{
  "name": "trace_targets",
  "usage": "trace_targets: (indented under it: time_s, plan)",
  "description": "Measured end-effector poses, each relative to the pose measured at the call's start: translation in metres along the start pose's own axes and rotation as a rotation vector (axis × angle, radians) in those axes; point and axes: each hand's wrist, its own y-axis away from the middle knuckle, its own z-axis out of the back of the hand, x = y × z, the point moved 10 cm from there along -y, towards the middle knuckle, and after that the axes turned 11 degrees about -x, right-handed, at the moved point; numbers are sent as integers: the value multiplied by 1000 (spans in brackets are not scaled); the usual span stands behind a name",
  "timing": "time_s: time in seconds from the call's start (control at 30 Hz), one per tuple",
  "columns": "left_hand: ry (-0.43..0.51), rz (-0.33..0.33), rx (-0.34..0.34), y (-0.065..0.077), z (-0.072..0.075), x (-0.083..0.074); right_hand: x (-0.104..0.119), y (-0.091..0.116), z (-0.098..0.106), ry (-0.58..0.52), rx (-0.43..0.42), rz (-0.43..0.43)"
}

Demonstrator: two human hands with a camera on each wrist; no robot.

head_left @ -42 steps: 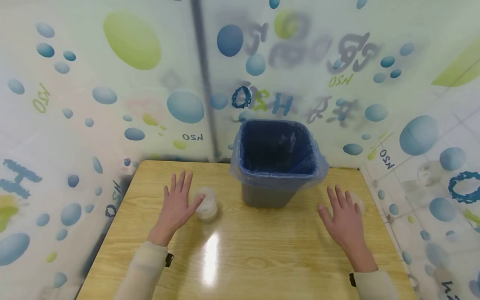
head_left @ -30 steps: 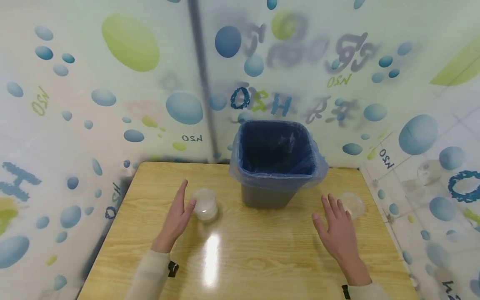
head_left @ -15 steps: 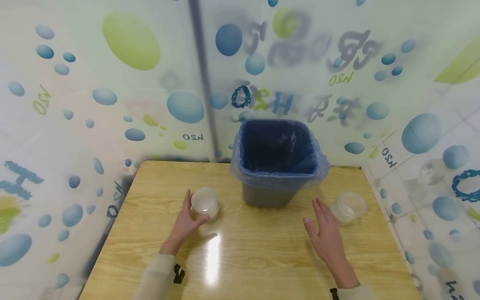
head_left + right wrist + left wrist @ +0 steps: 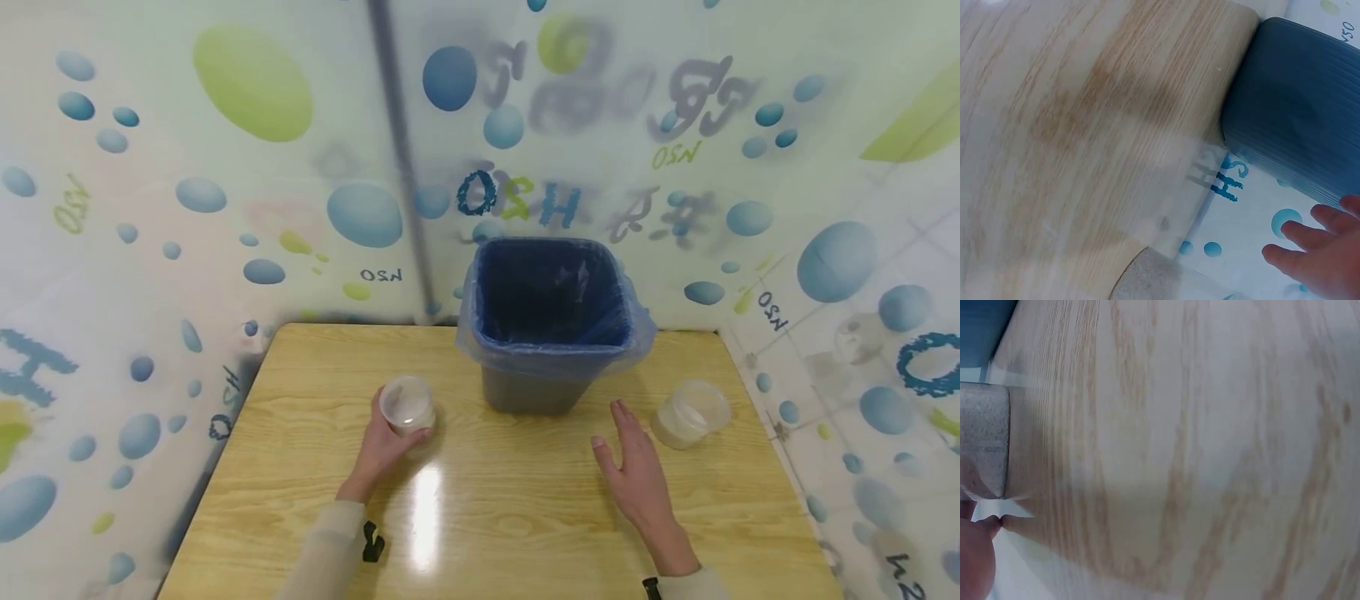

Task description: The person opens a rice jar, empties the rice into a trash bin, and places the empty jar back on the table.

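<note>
In the head view my left hand (image 4: pixel 381 447) holds a clear plastic cup (image 4: pixel 408 404) with pale contents, fingers round its left side and thumb across its front. The left wrist view catches this cup (image 4: pixel 984 444) at its left edge, with part of the hand (image 4: pixel 974 559) below it. My right hand (image 4: pixel 639 482) is over the right half of the table, fingers extended and thumb apart, holding nothing. Just right of it stands a second clear cup (image 4: pixel 682 419), partly filled with something pale. Fingers of the right hand (image 4: pixel 1325 247) show in the right wrist view.
A grey bin (image 4: pixel 534 390) lined with a blue bag (image 4: pixel 555 360) stands at the back of the wooden table (image 4: pixel 517 517), between the cups. Behind and beside the table hangs a translucent curtain (image 4: pixel 285 217) printed with bubbles and letters.
My left hand has come in from beside the left cup and taken hold of it. The right hand has moved left, uncovering the right cup.
</note>
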Motion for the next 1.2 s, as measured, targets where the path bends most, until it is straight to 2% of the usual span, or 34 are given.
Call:
trace_targets:
  time_s: [0.37, 0.5, 0.73, 0.87, 1.0, 1.2]
  plan:
    - [-5, -8, -18, 1, -1, -2, 2, 1, -1, 11, 13, -1]
    - [12, -49, 8, 3, -4, -11, 5, 2, -1, 3, 18, -3]
    - [47, -156, 31, 10, -7, -44, 10, 3, 1, -13, 21, -12]
    - [14, -272, 18, 18, -8, -74, 14, 2, 2, -35, 1, -1]
    - [-10, -406, 23, 31, -16, -101, 18, 3, 4, -48, -39, 21]
    - [-46, -505, 71, 49, -33, -122, 34, 4, 4, -106, -73, 83]
